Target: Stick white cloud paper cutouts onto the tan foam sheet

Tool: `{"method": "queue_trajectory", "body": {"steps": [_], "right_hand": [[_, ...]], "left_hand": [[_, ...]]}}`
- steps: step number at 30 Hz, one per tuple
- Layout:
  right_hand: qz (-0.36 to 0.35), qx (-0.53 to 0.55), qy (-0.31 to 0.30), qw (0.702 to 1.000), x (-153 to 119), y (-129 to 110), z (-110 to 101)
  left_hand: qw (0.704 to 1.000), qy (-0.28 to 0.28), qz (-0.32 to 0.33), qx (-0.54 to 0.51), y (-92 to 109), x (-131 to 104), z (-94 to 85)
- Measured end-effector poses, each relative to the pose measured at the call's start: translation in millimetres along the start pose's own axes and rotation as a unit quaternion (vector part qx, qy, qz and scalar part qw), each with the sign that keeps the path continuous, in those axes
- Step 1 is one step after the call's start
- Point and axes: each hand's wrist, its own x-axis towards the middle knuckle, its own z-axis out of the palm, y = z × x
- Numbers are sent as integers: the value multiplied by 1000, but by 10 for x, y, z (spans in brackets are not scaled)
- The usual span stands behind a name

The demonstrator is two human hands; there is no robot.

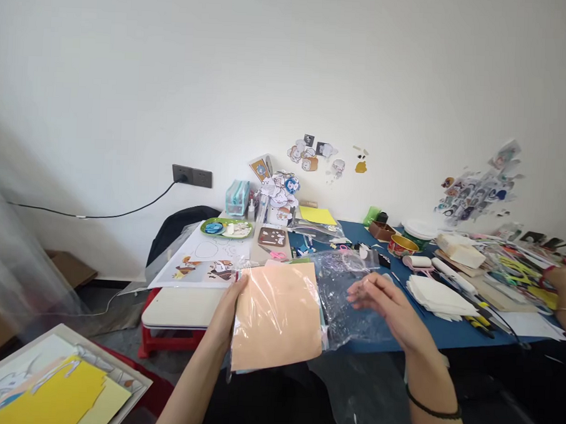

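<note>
Peach-coloured paper (278,318) sits inside a clear plastic bag (340,299), with edges of other coloured sheets showing behind it. At the bag's left edge, my left hand (229,309) grips it, fingers hidden behind. My right hand (386,304) is raised at the bag's loose right end, fingers curled together against the clear film. Whether the film is pinched between those fingers is hard to make out.
A blue table (375,347) bears white paper sheets (441,297), a gold tin (403,245) and scissors (278,255). Behind the bag lies a green tray (226,228). Coloured papers (64,390) lie lower left. Another person's hand (564,283) shows at far right.
</note>
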Motion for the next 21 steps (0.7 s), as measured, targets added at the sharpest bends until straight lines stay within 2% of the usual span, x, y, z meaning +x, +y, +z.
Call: {"method": "queue_trajectory", "body": {"steps": [2,4,7,10,12,14,16,18,20,21], "right_hand": [[-3,58,-7,998,18,-192,-39],[-22,38,4,999,69,-392,-88],[-73,-48,13,996,206,-689,-181],[-140,-157,19,977,388,-988,-267],[-169,-226,14,959,510,-1173,-300],[-185,-292,-3,938,616,-1317,-311],[-200,-356,-27,912,697,-1397,-307],[-217,-414,-54,882,751,-1404,-305],[-231,-451,-69,859,784,-1354,-319],[-238,-461,-69,852,795,-1317,-334]], "left_hand": [[999,3,-29,-29,-32,17,33],[998,11,-33,-47,-79,50,71],[999,-25,1,-34,-161,122,94],[997,-70,18,6,-187,199,65],[997,-49,38,50,-127,228,49],[989,-21,95,109,10,222,75],[965,-13,194,177,204,177,169],[922,-30,293,251,419,104,336],[867,-51,371,330,615,28,571],[828,-65,408,380,697,-3,711]]}}
